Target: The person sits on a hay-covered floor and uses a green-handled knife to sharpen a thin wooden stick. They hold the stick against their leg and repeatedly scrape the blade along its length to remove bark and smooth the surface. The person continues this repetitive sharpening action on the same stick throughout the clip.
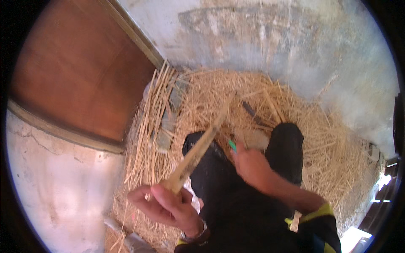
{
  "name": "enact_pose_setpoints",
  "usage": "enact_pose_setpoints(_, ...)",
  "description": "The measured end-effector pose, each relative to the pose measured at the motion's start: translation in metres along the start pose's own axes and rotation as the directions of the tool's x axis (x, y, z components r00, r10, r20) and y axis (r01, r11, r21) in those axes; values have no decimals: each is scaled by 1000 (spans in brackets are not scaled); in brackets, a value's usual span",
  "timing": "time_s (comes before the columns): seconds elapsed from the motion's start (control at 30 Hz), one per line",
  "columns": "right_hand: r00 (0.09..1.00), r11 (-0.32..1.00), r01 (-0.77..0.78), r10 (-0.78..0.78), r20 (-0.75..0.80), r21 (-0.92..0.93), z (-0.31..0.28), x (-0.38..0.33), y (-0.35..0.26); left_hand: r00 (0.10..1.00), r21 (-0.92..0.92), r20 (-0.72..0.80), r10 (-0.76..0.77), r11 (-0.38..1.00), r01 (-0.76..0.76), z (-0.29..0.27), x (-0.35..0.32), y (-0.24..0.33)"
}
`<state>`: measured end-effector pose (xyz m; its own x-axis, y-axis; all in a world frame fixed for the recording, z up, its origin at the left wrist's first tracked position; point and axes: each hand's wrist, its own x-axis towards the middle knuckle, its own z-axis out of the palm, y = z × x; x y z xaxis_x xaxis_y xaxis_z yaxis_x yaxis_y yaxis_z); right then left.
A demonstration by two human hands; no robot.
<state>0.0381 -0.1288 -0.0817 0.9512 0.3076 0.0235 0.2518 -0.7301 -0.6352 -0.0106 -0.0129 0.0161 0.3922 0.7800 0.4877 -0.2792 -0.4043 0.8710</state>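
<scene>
One pale cane strip (198, 147) stands gripped at its lower end in the left hand (168, 204) over the lap, the right hand (251, 164) clasping a green-handled tool (232, 146), while many stalks (152, 114) lie unworked alongside.

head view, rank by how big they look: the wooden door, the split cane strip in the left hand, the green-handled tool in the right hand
1. wooden door, by far the largest.
2. split cane strip, long and thin, held by the left hand.
3. green-handled tool, mostly hidden in the right hand, so its full size is unsure.
</scene>
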Motion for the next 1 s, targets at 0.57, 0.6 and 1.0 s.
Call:
enact_pose_setpoints(0.57,999,999,-29,29,27,-28,14,1,-17,1000,-13,-3,-31,999,31,-4,1,-6)
enact_pose_setpoints(0.6,999,999,-46,46,6,1,17,-3,-11,1000,-7,5,1,1000,-1,-10,3,-7)
enact_pose_setpoints(1.0,983,969,163,-175,51,184,-27,-9,-40,995,-2,80,57,998,-57,-4,-2,-12)
